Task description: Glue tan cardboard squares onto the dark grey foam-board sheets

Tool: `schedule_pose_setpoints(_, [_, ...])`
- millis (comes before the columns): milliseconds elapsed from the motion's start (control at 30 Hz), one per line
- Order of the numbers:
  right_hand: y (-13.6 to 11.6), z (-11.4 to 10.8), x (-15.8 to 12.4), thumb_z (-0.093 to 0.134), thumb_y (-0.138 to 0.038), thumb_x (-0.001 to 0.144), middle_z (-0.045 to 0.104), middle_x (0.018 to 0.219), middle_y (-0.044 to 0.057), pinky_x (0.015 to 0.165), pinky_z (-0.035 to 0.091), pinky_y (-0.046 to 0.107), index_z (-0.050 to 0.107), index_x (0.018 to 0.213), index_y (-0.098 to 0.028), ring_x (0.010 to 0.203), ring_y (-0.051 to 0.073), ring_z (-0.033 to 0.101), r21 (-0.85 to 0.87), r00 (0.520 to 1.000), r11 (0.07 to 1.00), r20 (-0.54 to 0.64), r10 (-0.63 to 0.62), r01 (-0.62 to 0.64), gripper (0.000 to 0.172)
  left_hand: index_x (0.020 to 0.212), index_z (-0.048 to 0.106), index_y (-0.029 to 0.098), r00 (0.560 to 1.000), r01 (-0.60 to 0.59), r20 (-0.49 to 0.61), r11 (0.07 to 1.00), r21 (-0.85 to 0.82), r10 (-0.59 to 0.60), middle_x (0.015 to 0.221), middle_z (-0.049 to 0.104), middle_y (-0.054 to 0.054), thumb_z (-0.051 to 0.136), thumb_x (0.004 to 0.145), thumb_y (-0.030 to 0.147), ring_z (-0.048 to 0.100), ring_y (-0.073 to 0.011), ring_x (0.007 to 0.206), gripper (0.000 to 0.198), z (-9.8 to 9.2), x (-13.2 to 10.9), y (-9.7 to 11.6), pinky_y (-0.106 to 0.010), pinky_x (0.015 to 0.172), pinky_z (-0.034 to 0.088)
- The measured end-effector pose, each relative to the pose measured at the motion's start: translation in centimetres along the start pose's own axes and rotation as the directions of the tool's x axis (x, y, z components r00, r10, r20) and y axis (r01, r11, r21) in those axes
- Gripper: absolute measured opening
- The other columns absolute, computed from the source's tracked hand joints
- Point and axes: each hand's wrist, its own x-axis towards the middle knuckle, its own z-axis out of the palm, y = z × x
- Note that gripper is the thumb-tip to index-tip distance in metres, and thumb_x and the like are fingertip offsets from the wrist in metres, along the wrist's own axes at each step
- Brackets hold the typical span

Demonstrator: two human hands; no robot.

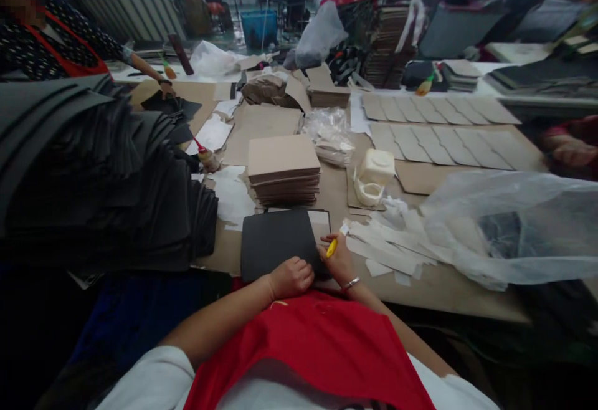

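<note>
The left hand [293, 277] lay curled on a black sheet [278, 242] at the near edge of the table [460, 288], grip unclear; the right hand [341, 265] held a yellow tool [331, 248]. The shirt [266, 391] bore cropped, unreadable black marks.

Left hand [292, 278] curled, left forearm [228, 316] aimed at the worker's two o'clock; right hand [340, 262] crooked, right forearm [397, 329] at ten!

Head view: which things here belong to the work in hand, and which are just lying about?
Likely part of the work:
- dark sheet, left hand at its near edge
- yellow object in the right hand
- perhaps the dark stack, similar in color

Seemingly lying about:
- clear plastic bag
- pale strips
- cream plastic container
</note>
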Motion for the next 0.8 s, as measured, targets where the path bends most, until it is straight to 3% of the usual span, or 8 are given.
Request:
schedule_pose_setpoints(100, [1.0,0.3,-0.4,0.055,-0.041,0.077,0.061,0.091,0.007,0.071,0.050,0.039,0.045,0.101,-0.019,0.074,0.020,0.060,-0.117,0.998,0.992,0.011,-0.054,0.055,0.034,0.096,0.061,0.016,0.992,0.096,-0.067,0.990,-0.101,-0.103,0.087,0.065,-0.007,0.044,0.090,0.025,0.060,-0.0161,0.083,0.020,0.2,-1.6,-0.6,-0.032,0.077,0.046])
schedule_pose_setpoints(167, [1.2,0.1,-0.1,0.054,-0.039,0.078,0.060,0.089,0.008,0.072,0.049,0.040,0.047,0.103,-0.018,0.077,0.021,0.059,-0.218,0.995,0.971,-0.004,-0.101,0.097,0.033,0.113,0.055,0.017,0.891,0.402,-0.159,0.901,-0.163,-0.426,0.108,0.063,-0.011,0.051,0.086,0.035,0.056,-0.0217,0.105,0.033,-0.3,-3.8,-1.7,-0.041,0.094,0.042])
schedule_pose_setpoints(200, [1.2,0.0,0.2,0.053,-0.038,0.079,0.060,0.090,0.009,0.073,0.049,0.040,0.048,0.103,-0.017,0.079,0.023,0.058,-0.261,0.992,0.958,-0.013,-0.122,0.114,0.032,0.121,0.050,0.017,0.741,0.608,-0.193,0.765,-0.213,-0.643,0.116,0.060,-0.014,0.055,0.083,0.039,0.053,-0.0244,0.112,0.044,-0.4,-5.1,-2.4,-0.045,0.098,0.039])
schedule_pose_setpoints(300, [1.3,-0.1,0.8,0.052,-0.034,0.080,0.060,0.091,0.011,0.079,0.047,0.040,0.051,0.101,-0.016,0.086,0.025,0.057,-0.366,0.988,0.919,0.011,-0.153,0.146,0.028,0.131,0.038,0.013,0.076,0.881,-0.024,0.078,-0.466,-0.997,0.120,0.057,-0.018,0.061,0.078,0.037,0.056,-0.0265,0.109,0.062,-0.1,-8.9,-4.5,-0.045,0.092,0.046])
schedule_pose_setpoints(367, [1.3,0.0,1.1,0.051,-0.034,0.081,0.060,0.090,0.012,0.080,0.045,0.040,0.052,0.099,-0.016,0.087,0.025,0.057,-0.400,0.989,0.905,0.048,-0.140,0.148,0.026,0.132,0.037,0.013,-0.102,0.796,0.225,-0.215,-0.566,-0.969,0.113,0.062,-0.016,0.060,0.078,0.030,0.063,-0.0242,0.098,0.062,0.4,-10.2,-5.5,-0.041,0.084,0.051])
schedule_pose_setpoints(433, [1.1,0.0,1.3,0.050,-0.036,0.083,0.061,0.090,0.010,0.079,0.045,0.038,0.051,0.098,-0.017,0.086,0.024,0.057,-0.377,0.994,0.920,0.065,-0.093,0.111,0.025,0.130,0.041,0.014,-0.066,0.754,0.301,-0.245,-0.609,-0.951,0.108,0.065,-0.014,0.058,0.078,0.028,0.065,-0.0222,0.092,0.057,0.5,-10.0,-5.9,-0.039,0.083,0.052])
schedule_pose_setpoints(700, [1.5,-1.5,1.8,0.052,-0.036,0.080,0.059,0.083,0.006,0.070,0.047,0.034,0.044,0.099,-0.018,0.073,0.020,0.059,-0.209,0.994,0.972,-0.031,0.101,-0.105,0.027,0.127,0.047,0.015,0.177,0.843,0.067,0.116,-0.525,-0.982,0.123,0.056,-0.014,0.050,0.083,0.033,0.053,-0.0235,0.114,0.047,1.1,-5.2,-6.7,-0.040,0.099,0.041])
schedule_pose_setpoints(800, [2.4,-1.4,1.9,0.052,-0.035,0.079,0.058,0.087,0.008,0.075,0.047,0.036,0.044,0.100,-0.017,0.080,0.022,0.058,-0.243,0.995,0.965,-0.059,0.085,-0.097,0.029,0.125,0.046,0.011,0.144,0.871,0.110,0.073,-0.487,-0.983,0.130,0.050,-0.017,0.054,0.080,0.030,0.042,-0.0266,0.125,0.050,2.7,-5.1,-7.1,-0.043,0.107,0.032])
